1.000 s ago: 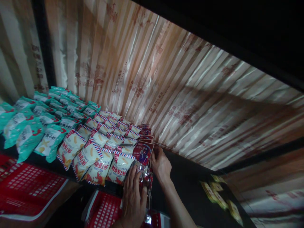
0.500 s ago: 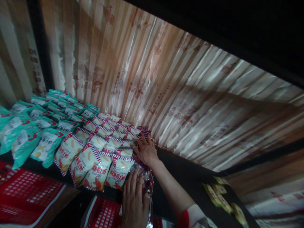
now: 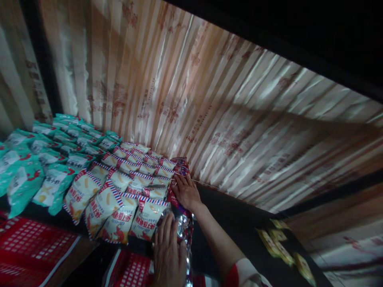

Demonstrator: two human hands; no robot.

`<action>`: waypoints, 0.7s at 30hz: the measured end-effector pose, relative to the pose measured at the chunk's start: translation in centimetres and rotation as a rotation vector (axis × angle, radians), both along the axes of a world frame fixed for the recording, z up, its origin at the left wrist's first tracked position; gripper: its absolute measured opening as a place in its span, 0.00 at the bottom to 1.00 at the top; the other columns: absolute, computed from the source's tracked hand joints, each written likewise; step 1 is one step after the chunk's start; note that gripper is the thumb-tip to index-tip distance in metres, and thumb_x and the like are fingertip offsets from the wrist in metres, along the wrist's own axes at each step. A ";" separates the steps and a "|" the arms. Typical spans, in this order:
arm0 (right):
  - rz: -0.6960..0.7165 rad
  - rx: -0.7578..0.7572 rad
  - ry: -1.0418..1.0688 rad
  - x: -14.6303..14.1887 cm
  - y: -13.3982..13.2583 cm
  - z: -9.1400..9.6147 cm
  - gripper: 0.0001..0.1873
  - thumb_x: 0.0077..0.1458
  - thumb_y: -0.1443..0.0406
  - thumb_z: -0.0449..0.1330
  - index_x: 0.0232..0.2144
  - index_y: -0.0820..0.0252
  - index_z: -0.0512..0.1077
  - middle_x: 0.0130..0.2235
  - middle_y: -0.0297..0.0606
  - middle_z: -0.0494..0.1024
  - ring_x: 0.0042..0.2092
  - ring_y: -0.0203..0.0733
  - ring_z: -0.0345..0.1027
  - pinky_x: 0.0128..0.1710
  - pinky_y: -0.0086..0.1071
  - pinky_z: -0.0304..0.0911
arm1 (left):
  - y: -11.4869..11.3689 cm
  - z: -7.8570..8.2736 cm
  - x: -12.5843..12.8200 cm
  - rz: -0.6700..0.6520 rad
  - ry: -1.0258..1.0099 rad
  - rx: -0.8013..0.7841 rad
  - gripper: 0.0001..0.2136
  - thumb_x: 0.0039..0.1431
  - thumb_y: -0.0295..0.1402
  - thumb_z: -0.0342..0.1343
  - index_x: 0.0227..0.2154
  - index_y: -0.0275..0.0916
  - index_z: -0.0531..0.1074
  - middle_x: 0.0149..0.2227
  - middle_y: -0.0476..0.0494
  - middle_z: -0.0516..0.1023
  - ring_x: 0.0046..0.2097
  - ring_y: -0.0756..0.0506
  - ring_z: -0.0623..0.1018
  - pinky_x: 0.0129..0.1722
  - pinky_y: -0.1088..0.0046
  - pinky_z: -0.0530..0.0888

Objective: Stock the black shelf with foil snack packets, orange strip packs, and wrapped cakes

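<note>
My right hand lies with fingers spread on a row of dark red and purple snack bags at the right end of the display. Closer to me, my left hand is open, its palm down on the front of that row, against a shiny silver-and-red wrapper. Just left of both hands stand several rows of cream snack bags with striped red and blue edges. Neither hand is wrapped round a bag. The palms hide part of the dark red row.
Teal snack bags fill the shelf's left side. Red plastic baskets sit below the front edge. Several yellow packets lie on the black shelf to the right. Pleated printed sheeting covers the back.
My right hand has slid slightly down and towards me along the dark red bags, uncovering more of the back ones. The left hand stays nearly in place. The view has shifted slightly.
</note>
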State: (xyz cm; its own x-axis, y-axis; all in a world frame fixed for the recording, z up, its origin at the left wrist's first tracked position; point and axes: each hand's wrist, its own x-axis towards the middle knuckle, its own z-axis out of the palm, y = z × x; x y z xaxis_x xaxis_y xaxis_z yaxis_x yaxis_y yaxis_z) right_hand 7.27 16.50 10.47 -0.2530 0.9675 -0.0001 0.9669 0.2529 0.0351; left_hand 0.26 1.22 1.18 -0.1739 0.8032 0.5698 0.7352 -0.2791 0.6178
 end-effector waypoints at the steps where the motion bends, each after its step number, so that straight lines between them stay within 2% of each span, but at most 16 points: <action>1: -0.001 0.000 0.002 0.0 0.0 -0.1 0.30 0.60 0.52 0.39 0.59 0.58 0.55 0.62 0.41 0.57 0.64 0.51 0.38 0.60 0.45 0.38 | 0.0 0.0 0.0 -0.001 -0.002 -0.001 0.24 0.58 0.31 0.44 0.58 0.38 0.54 0.59 0.41 0.62 0.60 0.43 0.60 0.53 0.60 0.63; 8: -0.032 -0.006 0.000 -0.3 -0.1 0.3 0.29 0.59 0.52 0.40 0.59 0.58 0.55 0.61 0.41 0.59 0.63 0.50 0.42 0.59 0.44 0.40 | 0.2 0.1 -0.4 -0.018 0.016 0.018 0.21 0.58 0.33 0.45 0.55 0.40 0.60 0.58 0.41 0.62 0.60 0.42 0.60 0.52 0.60 0.65; 17: -0.033 0.018 0.004 -0.9 0.3 1.0 0.27 0.58 0.52 0.45 0.56 0.56 0.61 0.58 0.42 0.62 0.61 0.51 0.47 0.58 0.44 0.42 | 0.1 0.8 -0.5 -0.015 -0.020 0.001 0.23 0.57 0.32 0.46 0.57 0.40 0.57 0.59 0.42 0.61 0.61 0.42 0.59 0.53 0.60 0.64; 21: -0.010 0.106 0.058 -0.7 0.5 1.1 0.25 0.58 0.54 0.46 0.54 0.58 0.63 0.58 0.45 0.63 0.61 0.49 0.50 0.58 0.45 0.44 | 0.0 1.0 -0.7 -0.026 -0.014 0.007 0.23 0.57 0.30 0.46 0.57 0.40 0.56 0.60 0.43 0.60 0.61 0.42 0.58 0.54 0.60 0.63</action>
